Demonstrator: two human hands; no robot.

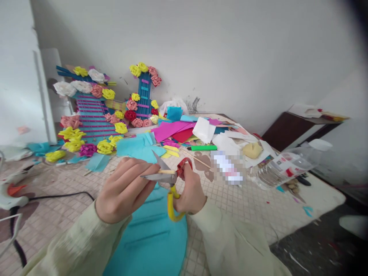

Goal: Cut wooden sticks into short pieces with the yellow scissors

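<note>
My right hand [194, 191] grips scissors [173, 205] with one red and one yellow handle loop. Their blades are spread, with a thin wooden stick [167, 172] between them. The fingers of my left hand [123, 189] are closed together on the stick, and one end of it sticks out toward the scissors' pivot. Below both hands lies a rounded turquoise piece [166, 245] with several dark thin lines across it. My left forearm covers part of this piece.
Two flower-decorated blue pieces [92, 119] [144, 96] lean against the wall. Coloured paper sheets [166, 131], a green marker [202, 148] and another stick [198, 158] lie behind my hands. A large plastic bottle [283, 166] is on the right, a hot glue gun [13, 191] on the left.
</note>
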